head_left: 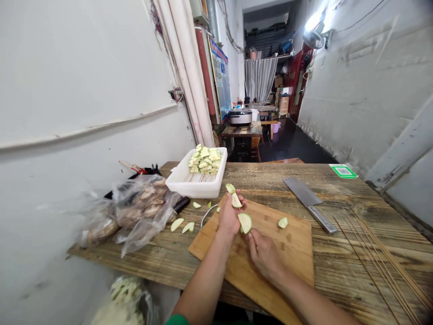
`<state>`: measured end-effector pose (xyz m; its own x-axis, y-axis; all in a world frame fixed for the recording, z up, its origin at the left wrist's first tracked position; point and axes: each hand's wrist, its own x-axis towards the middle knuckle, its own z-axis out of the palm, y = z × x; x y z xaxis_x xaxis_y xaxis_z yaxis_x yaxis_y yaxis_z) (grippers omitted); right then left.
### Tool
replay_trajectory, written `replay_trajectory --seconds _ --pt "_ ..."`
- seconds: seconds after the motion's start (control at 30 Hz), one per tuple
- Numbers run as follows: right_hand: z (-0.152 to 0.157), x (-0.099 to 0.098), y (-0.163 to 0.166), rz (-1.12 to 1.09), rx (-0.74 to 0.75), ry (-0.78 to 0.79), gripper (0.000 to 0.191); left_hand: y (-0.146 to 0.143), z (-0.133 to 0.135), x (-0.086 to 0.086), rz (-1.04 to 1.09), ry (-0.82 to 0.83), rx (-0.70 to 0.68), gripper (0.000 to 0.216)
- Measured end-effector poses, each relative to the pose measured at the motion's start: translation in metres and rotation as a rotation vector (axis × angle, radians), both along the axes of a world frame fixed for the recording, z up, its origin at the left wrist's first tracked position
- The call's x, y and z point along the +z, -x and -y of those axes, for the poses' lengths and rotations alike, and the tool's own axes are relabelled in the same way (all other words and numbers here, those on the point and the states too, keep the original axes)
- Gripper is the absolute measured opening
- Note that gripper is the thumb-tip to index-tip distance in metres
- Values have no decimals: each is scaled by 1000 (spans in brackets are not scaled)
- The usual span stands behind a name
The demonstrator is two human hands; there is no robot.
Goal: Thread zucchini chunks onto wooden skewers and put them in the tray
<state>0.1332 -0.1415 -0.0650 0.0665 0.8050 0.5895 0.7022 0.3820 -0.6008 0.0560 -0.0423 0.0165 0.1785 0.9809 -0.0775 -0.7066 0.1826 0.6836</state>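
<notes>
Left hand [228, 219] is curling closed around the upper slices [236, 201]; right hand [263, 253] is pinching the near edge of a pale green slice [244, 222], keeping it lifted over the far part of the cutting board [291, 257], probably for lining it up. Its long axis is running near-to-far, cut face up, and the row of slices is pointing far and slightly left toward the white tray [189, 185]. Any stick through them is too thin to tell. The cleaver [306, 198] is lying on the table [338, 289] to the right.

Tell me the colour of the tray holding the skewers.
The tray is white; the head view shows it plainly.
</notes>
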Motion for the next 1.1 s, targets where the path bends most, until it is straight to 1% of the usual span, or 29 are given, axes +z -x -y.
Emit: replay_trajectory --seconds 0.13,0.3,0.47,0.57,0.63,0.77,0.87,0.97,1.1 --pt "0 -2 1 -3 -3 -29 34 -2 3 0 6 13 -47 31" --pt "0 0 2 -13 -29 -100 32 -8 4 -6 -28 -25 18 32" --pt "-2 2 -1 9 -86 -142 32 -17 13 -13 -68 -36 -65 36" --pt "-2 4 -3 34 -105 -143 32 -14 15 -9 -95 0 -113 34" --pt "-2 4 -3 38 -88 -144 32 -8 10 -3 -82 31 -122 36" --pt "1 5 0 43 37 -151 32 10 -9 10 -15 1 -22 38" --pt "2 5 1 52 77 -172 33 19 -20 14 -43 -40 69 34" --pt "2 5 1 45 100 -186 31 22 -23 10 -111 -109 125 25" --pt "3 6 0 53 113 -212 27 19 -22 0 -115 -241 98 14"
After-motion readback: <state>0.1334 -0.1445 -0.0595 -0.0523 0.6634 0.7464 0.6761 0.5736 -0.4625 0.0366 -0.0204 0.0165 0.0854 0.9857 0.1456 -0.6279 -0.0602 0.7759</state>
